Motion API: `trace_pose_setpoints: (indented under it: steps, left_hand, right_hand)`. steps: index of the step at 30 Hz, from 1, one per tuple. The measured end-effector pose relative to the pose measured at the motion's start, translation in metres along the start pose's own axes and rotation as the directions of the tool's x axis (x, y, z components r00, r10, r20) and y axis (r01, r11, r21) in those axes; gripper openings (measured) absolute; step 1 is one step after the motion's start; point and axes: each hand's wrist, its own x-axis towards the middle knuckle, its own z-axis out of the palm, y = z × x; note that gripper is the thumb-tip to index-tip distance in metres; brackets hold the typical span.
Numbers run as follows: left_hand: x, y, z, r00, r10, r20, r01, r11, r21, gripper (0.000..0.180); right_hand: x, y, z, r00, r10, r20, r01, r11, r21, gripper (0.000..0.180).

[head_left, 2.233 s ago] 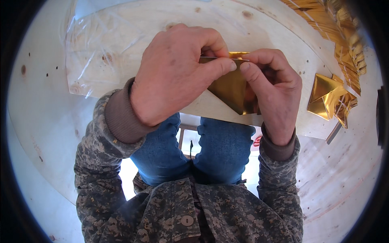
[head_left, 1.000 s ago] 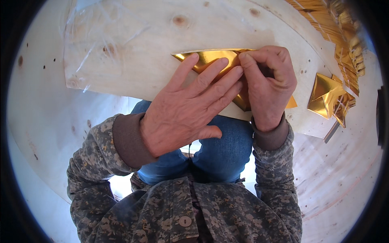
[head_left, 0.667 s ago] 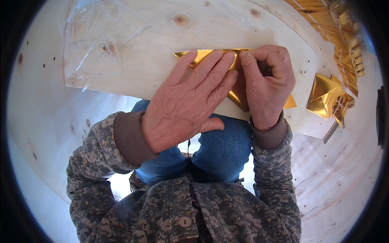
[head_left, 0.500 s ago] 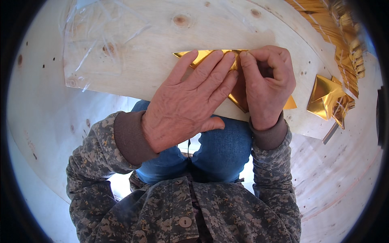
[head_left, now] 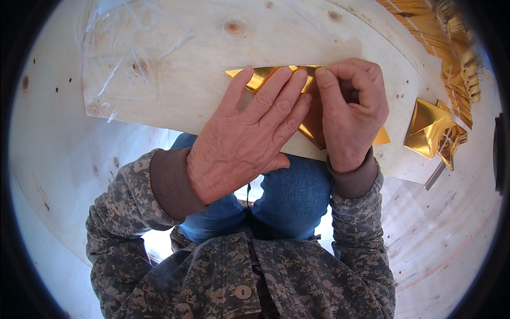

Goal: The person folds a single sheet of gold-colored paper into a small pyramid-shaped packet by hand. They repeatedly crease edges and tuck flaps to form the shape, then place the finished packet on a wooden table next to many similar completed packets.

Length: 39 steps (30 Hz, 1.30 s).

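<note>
Bright, even daylight lit the scene, and the gold paper threw back sharp glints. The plastic sheet at the board's left end showed pale glare. The fisheye bent straight edges near the dark round rim, yet the centre stayed sharp.

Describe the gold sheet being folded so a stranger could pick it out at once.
Start at the pale wooden board lying across the person's lap. Near its front edge, the gold foil sheet lies flat under the left hand and right hand. Unlike the already folded gold pieces to the right, it is being pressed down.
</note>
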Motion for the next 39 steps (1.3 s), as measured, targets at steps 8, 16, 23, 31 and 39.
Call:
trace_pose_setpoints:
  steps: [8, 16, 23, 31, 39]
  left_hand:
    - [-0.002, 0.0, -0.004, 1.0, 0.006, -0.022, -0.005, 0.997, 0.074, 0.085]
    - [0.004, -0.008, -0.009, 0.935, -0.213, -0.283, 0.134, 0.952, -0.274, 0.078]
    - [0.0, -0.022, -0.007, 0.907, -0.243, -0.343, 0.089, 0.909, -0.407, 0.058]
    - [-0.021, -0.035, -0.01, 0.846, 0.042, -0.532, -0.046, 0.999, 0.006, 0.02]
    - [-0.019, -0.071, -0.016, 0.864, 0.244, -0.44, -0.116, 0.948, 0.296, 0.025]
  right_hand:
    - [0.0, 0.003, 0.0, 1.0, -0.007, 0.012, 0.007, 1.0, 0.0, 0.007]
    - [-0.005, 0.001, -0.007, 0.99, 0.109, 0.086, -0.124, 0.975, 0.186, 0.011]
    - [-0.003, 0.007, -0.022, 0.978, -0.112, 0.175, 0.059, 0.957, 0.283, 0.008]
    - [-0.011, 0.003, -0.031, 0.98, 0.023, 0.196, -0.073, 0.965, 0.251, 0.014]
    - [-0.014, -0.009, -0.043, 0.918, -0.143, 0.37, 0.117, 0.989, 0.092, 0.022]
